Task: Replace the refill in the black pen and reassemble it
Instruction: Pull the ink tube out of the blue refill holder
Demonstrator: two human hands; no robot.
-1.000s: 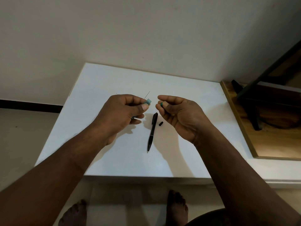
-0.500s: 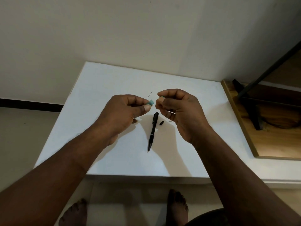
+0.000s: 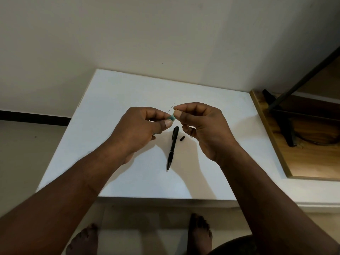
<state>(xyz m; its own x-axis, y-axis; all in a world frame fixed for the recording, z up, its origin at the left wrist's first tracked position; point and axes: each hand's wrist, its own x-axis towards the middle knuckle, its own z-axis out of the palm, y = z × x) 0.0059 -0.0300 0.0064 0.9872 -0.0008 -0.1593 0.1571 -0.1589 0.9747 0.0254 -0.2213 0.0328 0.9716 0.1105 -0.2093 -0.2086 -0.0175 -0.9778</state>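
Observation:
A black pen [image 3: 172, 148] lies on the white table [image 3: 117, 100], tip toward me, with a small black pen piece [image 3: 182, 138] just to its right. Above them my left hand [image 3: 139, 131] pinches a thin refill with a teal end [image 3: 172, 117] between thumb and fingers; most of the refill is hidden in my fist. My right hand [image 3: 200, 126] has its thumb and forefinger pinched on that teal end, so both hands meet there. A thin dark line [image 3: 171, 108] on the table shows just behind the fingertips.
The white table is bounded by a wall behind. A wooden surface [image 3: 303, 162] with black metal legs sits to the right. My bare feet show on the floor below the table's front edge.
My right hand has moved left and closed in on the teal end held by my left hand; one second ago the hands were apart, each with something teal at its fingertips.

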